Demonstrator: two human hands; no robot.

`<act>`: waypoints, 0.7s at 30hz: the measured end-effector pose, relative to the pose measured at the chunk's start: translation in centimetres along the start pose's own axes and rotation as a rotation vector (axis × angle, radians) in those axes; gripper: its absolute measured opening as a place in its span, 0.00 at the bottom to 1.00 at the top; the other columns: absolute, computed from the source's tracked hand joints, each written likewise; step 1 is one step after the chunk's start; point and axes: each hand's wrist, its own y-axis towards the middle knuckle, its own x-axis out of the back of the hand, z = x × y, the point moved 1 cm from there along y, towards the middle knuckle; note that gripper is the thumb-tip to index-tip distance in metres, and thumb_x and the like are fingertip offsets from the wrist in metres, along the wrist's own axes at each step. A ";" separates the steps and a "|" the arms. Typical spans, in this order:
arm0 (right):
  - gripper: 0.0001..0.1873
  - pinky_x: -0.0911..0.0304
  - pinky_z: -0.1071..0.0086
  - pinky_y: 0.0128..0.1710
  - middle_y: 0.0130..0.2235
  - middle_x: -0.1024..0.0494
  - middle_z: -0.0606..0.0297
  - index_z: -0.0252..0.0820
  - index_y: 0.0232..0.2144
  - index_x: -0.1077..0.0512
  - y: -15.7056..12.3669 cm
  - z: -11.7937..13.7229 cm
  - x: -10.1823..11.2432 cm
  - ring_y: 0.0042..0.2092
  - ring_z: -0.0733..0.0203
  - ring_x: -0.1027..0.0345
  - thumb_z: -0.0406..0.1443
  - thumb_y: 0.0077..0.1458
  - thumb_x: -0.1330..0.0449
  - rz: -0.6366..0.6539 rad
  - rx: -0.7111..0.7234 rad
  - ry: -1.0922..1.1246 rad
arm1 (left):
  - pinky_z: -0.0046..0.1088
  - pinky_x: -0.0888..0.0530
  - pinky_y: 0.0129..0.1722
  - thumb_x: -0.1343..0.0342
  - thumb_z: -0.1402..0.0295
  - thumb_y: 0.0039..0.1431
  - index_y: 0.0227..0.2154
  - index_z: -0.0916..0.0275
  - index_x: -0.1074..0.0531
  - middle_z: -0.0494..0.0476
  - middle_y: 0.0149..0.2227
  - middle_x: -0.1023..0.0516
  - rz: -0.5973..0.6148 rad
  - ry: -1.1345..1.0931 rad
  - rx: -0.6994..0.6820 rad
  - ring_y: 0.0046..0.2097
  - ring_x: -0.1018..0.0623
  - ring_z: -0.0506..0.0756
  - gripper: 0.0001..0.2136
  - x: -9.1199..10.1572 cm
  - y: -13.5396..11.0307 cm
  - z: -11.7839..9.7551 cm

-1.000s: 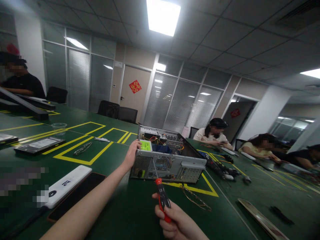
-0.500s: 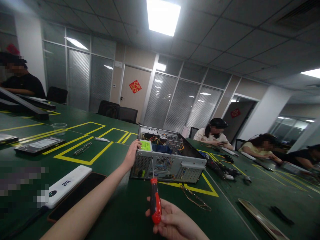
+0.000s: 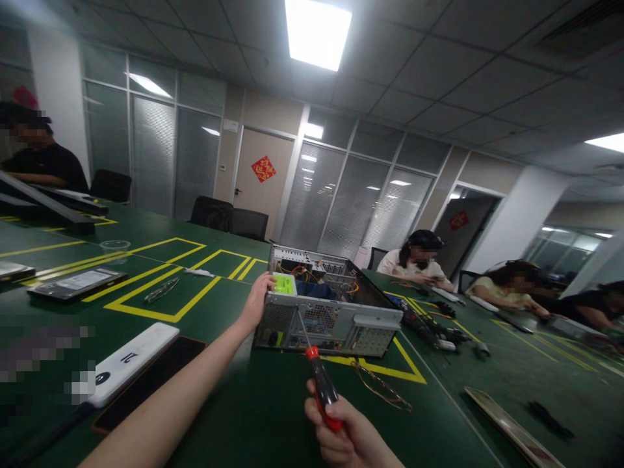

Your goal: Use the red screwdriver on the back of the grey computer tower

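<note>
Right hand [image 3: 348,439] partly below frame edge; blurred patch [image 3: 41,354] left.

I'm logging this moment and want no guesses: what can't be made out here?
Head view only:
- Right hand: cut off by the bottom edge.
- Red-and-black-handled screwdriver: tip lost against the grey open computer case.
- Left hand: fingertips hidden by the case's corner.
- White label: print too small.

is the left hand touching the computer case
Touching. The head view shows the left hand gripping the top left edge of the open computer case, fingers wrapped over the rim with no gap.
</note>
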 end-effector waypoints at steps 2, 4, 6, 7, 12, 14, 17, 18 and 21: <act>0.21 0.68 0.81 0.14 0.28 0.31 0.74 0.43 0.45 0.31 -0.1 0.2 -0.3 0.15 0.83 0.61 0.31 0.47 0.35 -0.036 0.029 -0.013 | 0.39 0.41 0.63 0.64 0.58 0.65 0.26 0.59 0.35 0.59 0.46 0.26 0.001 -0.006 0.005 0.61 0.35 0.58 0.18 0.0 0.0 -0.1; 0.23 0.67 0.80 0.15 0.28 0.32 0.74 0.44 0.47 0.31 -0.1 0.3 -0.7 0.16 0.82 0.60 0.33 0.47 0.35 -0.045 0.036 -0.029 | 0.39 0.41 0.63 0.64 0.58 0.64 0.26 0.59 0.35 0.59 0.46 0.26 0.004 -0.010 0.010 0.61 0.35 0.58 0.18 0.0 0.0 -0.2; 0.23 0.65 0.79 0.16 0.29 0.31 0.72 0.44 0.48 0.31 -0.1 0.3 -1.1 0.17 0.80 0.55 0.35 0.48 0.34 -0.045 0.023 -0.026 | 0.39 0.41 0.63 0.64 0.58 0.64 0.26 0.59 0.35 0.59 0.46 0.26 0.005 -0.010 0.012 0.60 0.35 0.58 0.18 0.0 -0.1 -0.2; 0.24 0.64 0.79 0.17 0.31 0.30 0.70 0.45 0.49 0.31 -0.1 0.2 -1.3 0.19 0.79 0.51 0.36 0.48 0.34 -0.042 0.009 -0.019 | 0.39 0.41 0.63 0.64 0.58 0.64 0.26 0.59 0.35 0.59 0.46 0.26 0.007 -0.009 0.011 0.60 0.35 0.58 0.18 0.0 -0.1 -0.3; 0.36 0.50 0.76 0.24 0.46 0.25 0.58 0.47 0.54 0.37 0.0 -0.2 -1.6 0.32 0.65 0.30 0.29 0.40 0.37 0.017 -0.108 0.014 | 0.38 0.41 0.63 0.64 0.57 0.64 0.26 0.59 0.35 0.59 0.45 0.26 -0.003 -0.020 0.006 0.61 0.35 0.58 0.18 0.0 -0.1 -0.4; 0.37 0.46 0.75 0.27 0.49 0.26 0.55 0.46 0.54 0.37 0.2 -0.2 -1.6 0.35 0.63 0.28 0.26 0.38 0.38 0.019 -0.126 -0.009 | 0.39 0.42 0.63 0.64 0.57 0.64 0.26 0.59 0.35 0.59 0.45 0.26 -0.001 -0.028 0.009 0.61 0.36 0.58 0.18 0.0 -0.2 -0.5; 0.35 0.43 0.76 0.29 0.49 0.25 0.53 0.45 0.53 0.38 0.4 -0.4 -1.5 0.35 0.64 0.26 0.26 0.42 0.36 -0.016 -0.114 -0.058 | 0.39 0.42 0.63 0.64 0.57 0.64 0.26 0.59 0.35 0.59 0.45 0.27 0.005 -0.029 0.010 0.61 0.36 0.58 0.18 0.0 -0.1 -0.4; 0.34 0.42 0.76 0.30 0.48 0.24 0.53 0.44 0.54 0.38 0.5 -0.4 -1.4 0.35 0.64 0.25 0.28 0.43 0.35 -0.024 -0.104 -0.072 | 0.39 0.42 0.64 0.64 0.57 0.64 0.26 0.59 0.35 0.60 0.45 0.27 0.005 -0.024 0.004 0.60 0.36 0.58 0.18 0.0 -0.1 -0.3; 0.36 0.39 0.76 0.32 0.44 0.23 0.55 0.41 0.55 0.37 0.5 -0.5 -1.2 0.34 0.64 0.25 0.33 0.43 0.30 -0.041 -0.075 -0.098 | 0.39 0.42 0.64 0.65 0.57 0.64 0.25 0.59 0.36 0.59 0.44 0.27 0.007 -0.006 -0.017 0.60 0.35 0.58 0.19 0.0 0.0 -0.1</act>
